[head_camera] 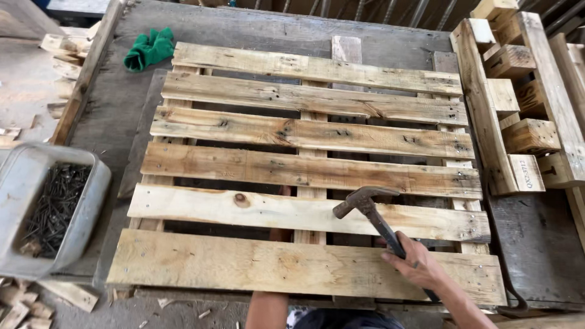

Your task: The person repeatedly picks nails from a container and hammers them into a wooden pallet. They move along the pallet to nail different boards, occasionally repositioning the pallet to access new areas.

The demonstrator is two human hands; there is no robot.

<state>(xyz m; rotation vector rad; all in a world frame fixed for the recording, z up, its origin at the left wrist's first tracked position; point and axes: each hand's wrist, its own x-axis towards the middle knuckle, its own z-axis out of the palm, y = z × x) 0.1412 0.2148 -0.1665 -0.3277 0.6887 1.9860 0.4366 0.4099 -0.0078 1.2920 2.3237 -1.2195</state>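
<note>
A wooden pallet (304, 134) of several pale slats lies flat on a dark work table (116, 103). My right hand (417, 265) grips the dark handle of a claw hammer (361, 200) over the two nearest slats, the head raised a little above the wood. My left forearm (268, 311) comes in from the bottom edge and passes under the nearest slat. Bits of it show through the gaps near the middle stringer. The left hand itself is hidden beneath the boards.
A grey plastic tub (18, 183) full of dark nails (55, 207) sits at the left. Green gloves (149, 50) lie at the table's far left corner. Another pallet with wooden blocks (487, 122) lies at the right. Wood scraps (24, 304) litter the floor at the left.
</note>
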